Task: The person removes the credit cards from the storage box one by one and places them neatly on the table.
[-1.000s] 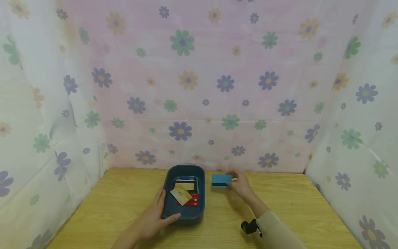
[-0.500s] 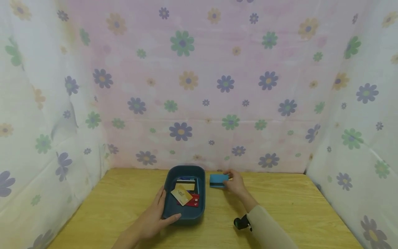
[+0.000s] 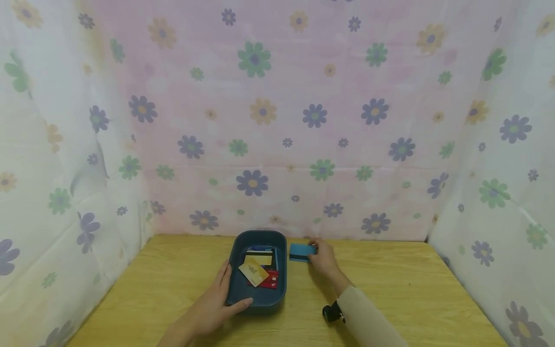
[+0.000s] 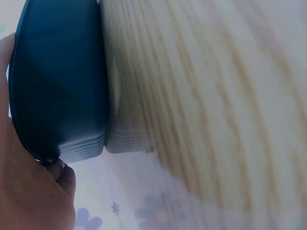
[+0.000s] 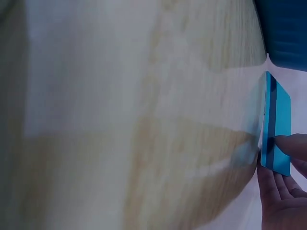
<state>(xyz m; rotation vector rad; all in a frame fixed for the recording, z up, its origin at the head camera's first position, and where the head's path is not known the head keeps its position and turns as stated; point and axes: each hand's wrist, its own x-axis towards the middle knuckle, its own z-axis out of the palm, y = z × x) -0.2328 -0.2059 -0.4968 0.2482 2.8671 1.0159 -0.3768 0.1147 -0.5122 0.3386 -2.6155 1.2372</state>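
Observation:
A dark blue plastic bin point(image 3: 277, 301) stands on the table left of the middle, with several plastic cards point(image 3: 253, 271) in it, one of them pale yellow on top of a red one. My left hand point(image 3: 210, 303) grips the bin at its near left corner, thumb along the near side and fingers on the left wall. Just right of the bin, my right hand point(image 3: 325, 260) pinches a blue card point(image 3: 299, 252) with a dark stripe. In the right wrist view the blue card point(image 5: 279, 122) is tilted between thumb and fingers, apart from the bin's wall.
The wooden table point(image 3: 390, 289) reaches back to a flowered cloth point(image 3: 295, 120), which also hangs at both sides. A small black device point(image 3: 331, 313) is at the right wrist, by the sleeve.
My right hand has moved left with the blue card, bringing it closer to the bin's right side. My left hand and the bin have stayed in place.

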